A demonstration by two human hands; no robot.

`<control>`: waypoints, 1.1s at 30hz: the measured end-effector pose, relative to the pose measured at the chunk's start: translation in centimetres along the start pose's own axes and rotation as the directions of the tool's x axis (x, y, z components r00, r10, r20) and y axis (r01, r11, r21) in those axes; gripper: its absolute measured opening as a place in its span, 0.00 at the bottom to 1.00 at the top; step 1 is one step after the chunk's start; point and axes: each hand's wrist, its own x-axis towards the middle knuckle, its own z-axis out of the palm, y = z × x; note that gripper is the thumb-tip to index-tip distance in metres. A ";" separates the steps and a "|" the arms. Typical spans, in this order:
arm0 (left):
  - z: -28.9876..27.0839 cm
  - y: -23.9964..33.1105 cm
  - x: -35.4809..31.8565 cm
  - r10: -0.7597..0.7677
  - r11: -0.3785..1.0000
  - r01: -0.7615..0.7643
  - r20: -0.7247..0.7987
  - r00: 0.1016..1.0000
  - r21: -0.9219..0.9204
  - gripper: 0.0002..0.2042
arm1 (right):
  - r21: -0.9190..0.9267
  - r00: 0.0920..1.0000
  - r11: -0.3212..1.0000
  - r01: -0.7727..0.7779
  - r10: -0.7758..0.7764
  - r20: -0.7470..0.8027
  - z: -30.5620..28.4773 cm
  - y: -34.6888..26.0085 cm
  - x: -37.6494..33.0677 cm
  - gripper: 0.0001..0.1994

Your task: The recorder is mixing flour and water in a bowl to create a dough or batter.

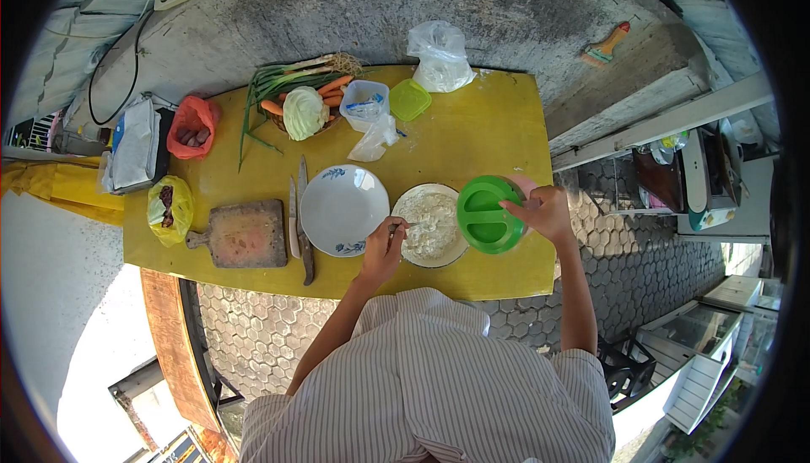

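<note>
My left hand (386,248) is closed round the handle of a metal spoon (412,226), whose head is sunk in white flour (429,210) and cannot be made out. The flour fills a white bowl with a dark rim (432,263) near the table's front edge. My right hand (546,211) grips a pitcher with a green lid (483,237) at the bowl's right side; most of its pinkish body is hidden under the lid. Whether any liquid is pouring cannot be seen. Left of my left hand stands a large white bowl with blue flowers (342,210).
Two knives (300,225) and a wooden cutting board (249,235) lie to the left on the yellow table (489,125). Farther back are cabbage (305,113), carrots (336,86), green onions (274,92), a plastic tub (364,96), a green lid (410,100) and a plastic bag (441,58). Red (194,121) and yellow bags (171,225) stand left.
</note>
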 end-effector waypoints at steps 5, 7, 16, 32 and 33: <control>-0.3 -0.1 -0.1 -0.049 0.999 0.049 -0.004 0.999 -0.001 0.06 | 0.268 0.975 0.946 -0.183 0.209 -0.071 0.6 3.8 -0.7 0.27; -0.4 0.0 -0.2 -0.072 0.997 0.072 -0.005 0.997 -0.017 0.06 | 0.361 0.949 0.892 -0.272 0.310 -0.052 1.2 5.9 -1.1 0.27; -0.6 2.0 -0.7 -0.023 0.998 0.012 0.155 0.988 0.069 0.06 | 0.718 0.668 0.550 -0.427 0.727 -0.159 4.7 7.9 -4.0 0.21; 1.0 4.9 -2.2 0.452 0.847 -0.524 0.397 0.799 0.090 0.08 | 0.482 0.429 -0.070 -0.873 0.358 0.829 12.2 -4.8 -9.5 0.11; 0.7 4.4 -2.4 0.455 0.845 -0.528 0.404 0.794 0.086 0.08 | 0.490 0.455 -0.017 -0.871 0.345 0.821 12.8 -4.0 -9.8 0.10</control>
